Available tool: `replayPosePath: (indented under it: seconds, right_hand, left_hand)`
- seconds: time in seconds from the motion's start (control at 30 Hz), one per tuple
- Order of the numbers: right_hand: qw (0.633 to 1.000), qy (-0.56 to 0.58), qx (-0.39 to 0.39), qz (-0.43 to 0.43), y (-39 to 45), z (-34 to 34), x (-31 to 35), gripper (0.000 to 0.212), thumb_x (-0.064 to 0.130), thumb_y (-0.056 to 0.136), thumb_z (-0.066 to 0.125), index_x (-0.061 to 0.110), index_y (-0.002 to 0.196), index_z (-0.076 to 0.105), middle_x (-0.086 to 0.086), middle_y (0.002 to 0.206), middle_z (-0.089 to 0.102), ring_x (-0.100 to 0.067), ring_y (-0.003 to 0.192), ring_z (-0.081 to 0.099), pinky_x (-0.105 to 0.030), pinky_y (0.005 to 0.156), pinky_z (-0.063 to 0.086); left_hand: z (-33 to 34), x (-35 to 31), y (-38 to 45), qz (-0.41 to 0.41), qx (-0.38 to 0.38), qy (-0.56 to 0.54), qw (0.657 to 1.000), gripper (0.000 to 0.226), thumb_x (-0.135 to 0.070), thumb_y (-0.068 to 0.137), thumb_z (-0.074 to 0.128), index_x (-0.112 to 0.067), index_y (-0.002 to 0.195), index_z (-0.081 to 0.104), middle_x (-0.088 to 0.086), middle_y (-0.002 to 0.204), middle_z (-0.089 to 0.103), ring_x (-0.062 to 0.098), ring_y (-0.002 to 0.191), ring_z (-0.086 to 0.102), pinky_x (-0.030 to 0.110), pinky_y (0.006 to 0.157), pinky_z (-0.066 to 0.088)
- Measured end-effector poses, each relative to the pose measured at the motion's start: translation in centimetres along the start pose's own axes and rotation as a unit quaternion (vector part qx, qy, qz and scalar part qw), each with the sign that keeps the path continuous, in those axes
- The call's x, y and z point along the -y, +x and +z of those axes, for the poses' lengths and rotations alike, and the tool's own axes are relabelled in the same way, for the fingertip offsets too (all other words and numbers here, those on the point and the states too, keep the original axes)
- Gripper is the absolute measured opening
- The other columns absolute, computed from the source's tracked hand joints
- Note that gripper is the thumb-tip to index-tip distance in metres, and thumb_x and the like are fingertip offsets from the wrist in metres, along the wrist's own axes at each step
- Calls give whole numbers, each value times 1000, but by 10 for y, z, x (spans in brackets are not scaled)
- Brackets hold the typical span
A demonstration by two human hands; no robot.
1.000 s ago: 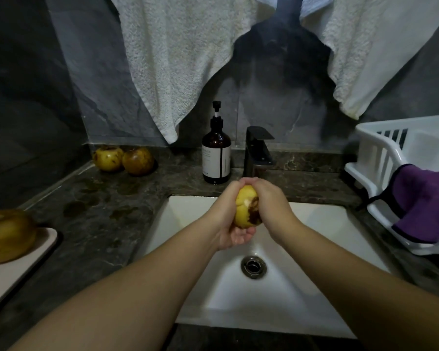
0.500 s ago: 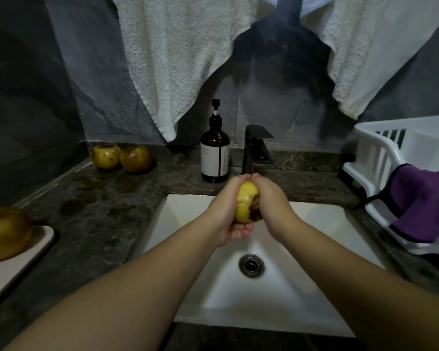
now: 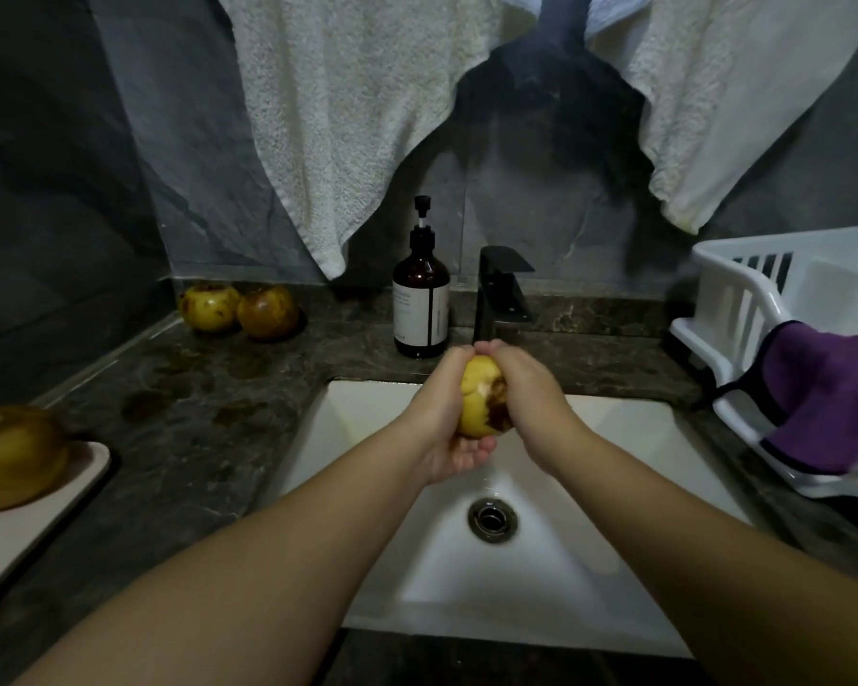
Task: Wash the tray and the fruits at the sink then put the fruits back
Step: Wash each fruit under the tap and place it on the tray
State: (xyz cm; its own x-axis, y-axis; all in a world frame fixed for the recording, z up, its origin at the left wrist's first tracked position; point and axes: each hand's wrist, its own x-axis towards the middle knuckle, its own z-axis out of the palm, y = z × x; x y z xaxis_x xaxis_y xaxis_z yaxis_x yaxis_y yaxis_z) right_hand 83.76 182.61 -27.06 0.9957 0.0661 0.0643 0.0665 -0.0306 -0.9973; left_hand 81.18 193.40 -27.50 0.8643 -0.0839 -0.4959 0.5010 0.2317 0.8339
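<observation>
Yellow fruit point(image 3: 479, 406) with a dark brown patch — white sink point(image 3: 377, 403), amber soap bottle point(image 3: 421, 299), black faucet point(image 3: 501, 294), purple cloth point(image 3: 823, 393).

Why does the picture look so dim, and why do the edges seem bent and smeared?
Head view: the room light is low, so only the white sink and the towels stand out. Head view: the wide-angle lens bows the counter and stretches both forearms. Head view: the fruit on the tray and the purple cloth at the edges look soft, while the fruit between the hands is sharper.
</observation>
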Motion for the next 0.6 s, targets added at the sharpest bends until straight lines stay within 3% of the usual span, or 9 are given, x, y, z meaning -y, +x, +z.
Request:
replayPosePath:
  seconds: [0.1,0.2,0.27,0.33,0.4,0.47,0.53,0.6]
  right_hand:
    - [993,-96,12,-64,1,2,-9,22,40,97,58,34,114,71,9,103,69,-13,99,64,-29,76,49]
    - [998,-40,30,-47,3,-2,-2,20,29,102,54,36,103,73,9,103,71,-12,99,65,-26,73,49]
    - [998,-23,53,-4,3,-1,-6,23,34,104,52,36,123,64,2,127,65,-15,110,61,-28,84,50]
    - [990,-117,79,-8,0,3,-15,52,41,103,53,35,153,39,-2,151,47,-21,130,51,-37,106,45]
    - [978,-185,87,-26,-1,6,-21,75,44,99,61,33,161,21,-1,161,33,-22,142,42,-40,115,39]
    - [978,-189,72,-45,3,3,-23,79,43,95,68,32,160,25,-2,160,36,-22,139,45,-41,113,42]
    - [990,-121,49,-54,5,-3,-22,69,37,94,71,30,154,40,-5,149,49,-18,126,56,-37,102,51]
    - [997,-45,27,-53,9,-11,-22,54,32,94,71,24,144,52,-4,137,60,-13,116,61,-34,96,54]
  left_hand:
    - [-1,1,-1,-12,-1,-2,1000,67,-79,87,51,-13,83,63,5,53,58,14,39,53,16,38,44]
    - [-2,3,1,-4,12,0,1000,75,-83,88,48,-10,91,66,8,59,63,16,43,57,19,42,49]
    - [-5,3,3,21,-4,-33,999,77,-81,89,50,-9,108,69,12,76,71,19,58,65,25,52,57]
    - [-8,3,5,35,-11,-115,993,74,-77,91,53,-12,122,68,16,103,77,25,82,74,33,66,63]
    - [-10,2,5,41,10,-193,980,72,-73,95,53,-12,131,65,19,116,76,31,100,76,41,74,64]
    - [-12,2,3,38,34,-220,974,74,-70,95,55,-9,135,64,20,120,74,35,109,74,47,84,63]
    - [-12,0,2,24,47,-202,978,74,-70,90,63,-7,129,66,19,116,76,34,105,75,46,88,62]
    - [-11,0,2,8,43,-175,984,72,-69,84,70,-6,117,70,14,93,77,27,82,77,38,74,65]
